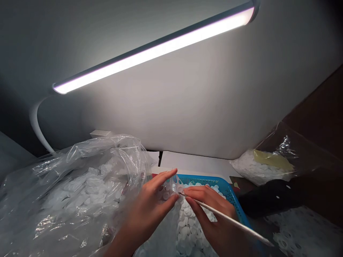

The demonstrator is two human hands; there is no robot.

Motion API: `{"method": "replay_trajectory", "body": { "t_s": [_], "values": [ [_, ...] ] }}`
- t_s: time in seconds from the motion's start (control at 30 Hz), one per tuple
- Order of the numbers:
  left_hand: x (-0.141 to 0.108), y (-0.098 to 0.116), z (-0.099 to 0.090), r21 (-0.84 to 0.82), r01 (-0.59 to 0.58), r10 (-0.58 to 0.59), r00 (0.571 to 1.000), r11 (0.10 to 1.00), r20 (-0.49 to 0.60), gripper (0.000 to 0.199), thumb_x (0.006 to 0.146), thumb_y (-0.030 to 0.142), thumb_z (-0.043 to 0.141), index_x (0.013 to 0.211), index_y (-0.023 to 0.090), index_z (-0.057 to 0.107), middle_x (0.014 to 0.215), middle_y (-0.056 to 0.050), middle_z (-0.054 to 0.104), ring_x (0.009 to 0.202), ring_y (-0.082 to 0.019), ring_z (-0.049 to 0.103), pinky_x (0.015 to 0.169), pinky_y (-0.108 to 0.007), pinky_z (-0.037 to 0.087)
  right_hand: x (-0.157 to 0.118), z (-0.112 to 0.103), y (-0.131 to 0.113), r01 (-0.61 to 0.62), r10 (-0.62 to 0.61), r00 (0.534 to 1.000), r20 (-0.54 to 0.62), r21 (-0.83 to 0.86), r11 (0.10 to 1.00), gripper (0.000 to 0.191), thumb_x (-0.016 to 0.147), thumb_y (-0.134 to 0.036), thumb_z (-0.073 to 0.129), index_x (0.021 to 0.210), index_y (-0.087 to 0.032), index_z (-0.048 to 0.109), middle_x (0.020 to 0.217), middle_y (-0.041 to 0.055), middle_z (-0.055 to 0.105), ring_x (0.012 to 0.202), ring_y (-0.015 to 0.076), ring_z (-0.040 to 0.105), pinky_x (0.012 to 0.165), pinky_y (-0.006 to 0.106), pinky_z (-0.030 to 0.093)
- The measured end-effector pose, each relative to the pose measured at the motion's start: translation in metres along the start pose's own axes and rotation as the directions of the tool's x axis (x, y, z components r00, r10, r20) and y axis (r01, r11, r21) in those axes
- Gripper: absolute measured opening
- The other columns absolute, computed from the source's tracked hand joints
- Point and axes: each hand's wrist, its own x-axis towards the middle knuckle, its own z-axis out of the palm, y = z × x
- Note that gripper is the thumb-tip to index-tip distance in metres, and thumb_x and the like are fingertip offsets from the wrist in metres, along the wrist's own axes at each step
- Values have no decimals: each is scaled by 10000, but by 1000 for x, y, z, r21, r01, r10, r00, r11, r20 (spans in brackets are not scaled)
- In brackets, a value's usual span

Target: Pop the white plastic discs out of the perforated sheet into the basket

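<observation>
My left hand (146,207) pinches a thin, translucent sheet with round holes (176,184) between its thumb and fingers. Held like a pen in my right hand (218,208) is a slender white stick with a pointed tip (238,225). Its tip meets the sheet close to my left thumb; whether it presses through a hole I cannot tell. Both hands are above a blue plastic basket (233,194), which holds many small white discs (187,226). My forearms and hands cover part of the basket's near side.
A large clear plastic bag (125,144) with white discs fills the left side. Behind hangs a long lit lamp (155,50). At right are another clear bag (248,167) with a yellowish paper, a black object (268,198) and hole-punched sheets (305,230).
</observation>
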Motion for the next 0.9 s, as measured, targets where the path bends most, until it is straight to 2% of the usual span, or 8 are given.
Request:
{"method": "replay_trajectory", "body": {
  "t_s": [0.17, 0.3, 0.47, 0.7, 0.9],
  "values": [
    [-2, 1, -1, -3, 4, -4, 1000, 1000, 6, 497, 821, 265, 627, 1295, 358, 510, 1361, 33, 545, 1269, -229, 469, 1054, -414, 393, 0, -5, -2, -30, 30, 1000, 7, 0, 1000, 165, 891, -132, 567, 991, -252, 619, 945, -3, 705, 903, 146, 656, 873, 296, 472],
    [-2, 0, -1, 0, 11, -11, 1000, 1000, 5, 495, 824, 262, 619, 1297, 359, 509, 1365, 35, 542, 1275, -230, 464, 1058, -416, 391, 2, -7, -2, -57, 56, 998, 14, 27, 998, 138, 895, -143, 558, 961, -245, 623, 929, 9, 707, 898, 159, 655, 835, 298, 496],
    [-2, 0, -1, 8, 1, -1, 1000, 1000, 6, 490, 826, 262, 617, 1294, 365, 513, 1364, 42, 542, 1277, -229, 464, 1057, -407, 395, 5, -9, -1, -99, 98, 995, 9, 85, 991, 115, 899, -154, 554, 915, -239, 630, 899, -2, 695, 884, 140, 652, 796, 246, 507],
    [-3, 0, -4, -7, -2, 3, 1000, 1000, 11, 491, 824, 256, 624, 1284, 388, 517, 1361, 50, 543, 1276, -225, 465, 1060, -403, 392, 5, -17, -1, -207, 208, 978, -19, 66, 976, 108, 903, -220, 564, 899, -267, 661, 885, -33, 706, 849, 131, 657, 758, 207, 497],
    [-3, 3, -4, -4, -11, 11, 1000, 1000, 15, 496, 818, 240, 624, 1292, 343, 522, 1357, 13, 549, 1267, -243, 472, 1059, -430, 392, 7, -14, -7, -155, 158, 987, -8, 156, 976, 119, 888, -172, 569, 880, -238, 668, 849, -18, 706, 809, 134, 658, 730, 211, 511]
  ]
}}
